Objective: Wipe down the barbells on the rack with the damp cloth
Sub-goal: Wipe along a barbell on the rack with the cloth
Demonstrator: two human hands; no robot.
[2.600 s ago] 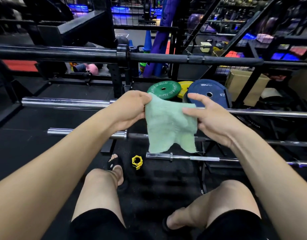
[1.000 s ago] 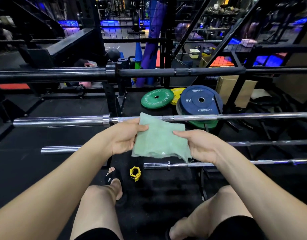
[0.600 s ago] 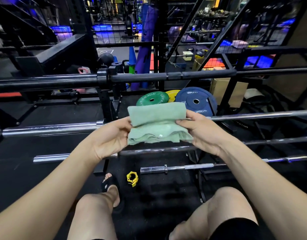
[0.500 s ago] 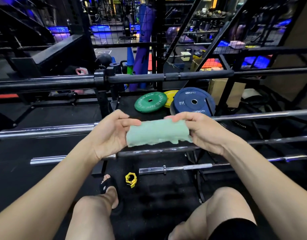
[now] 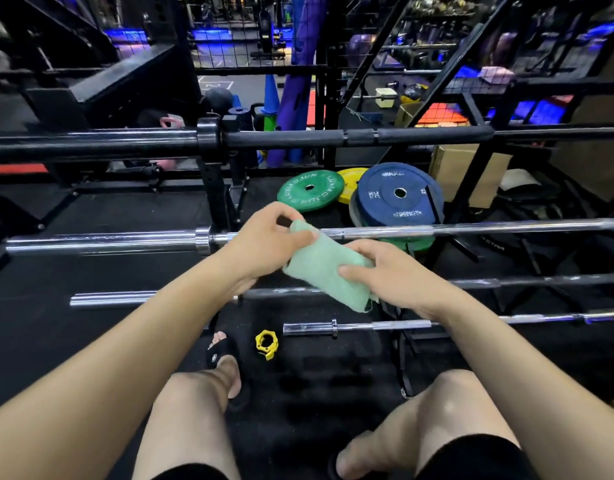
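Gym clutter fills the background: mesh partitions, blue-lit floor, a cardboard box [image 5: 468, 171], and black rubber matting underfoot. Across the view runs the rack [image 5: 217, 199], dark uprights carrying four barbells in descending tiers: a black bar [image 5: 333, 137] highest, a chrome bar [image 5: 104, 241] below it, a thinner bar [image 5: 125, 298] lower, and a short bar [image 5: 385, 326] lowest. Behind the rack lie a blue plate [image 5: 397, 194], a green plate [image 5: 310, 190] and a yellow plate [image 5: 350, 180]. Smaller again, a yellow collar [image 5: 267, 344] sits on the mat near a sandalled foot.

Both hands hold the cloth [image 5: 324, 265], folded into a thick pale-green pad in front of the chrome bar, touching no bar that I can see. The left hand [image 5: 264, 240] pinches its upper end; the right hand [image 5: 388, 275] is curled round its lower end.

Soft, light and limp, the cloth should wrap easily; cupping it in one palm round the shaft would likely wipe best. The bars look heavy and smooth, best left resting on the rack while wiped
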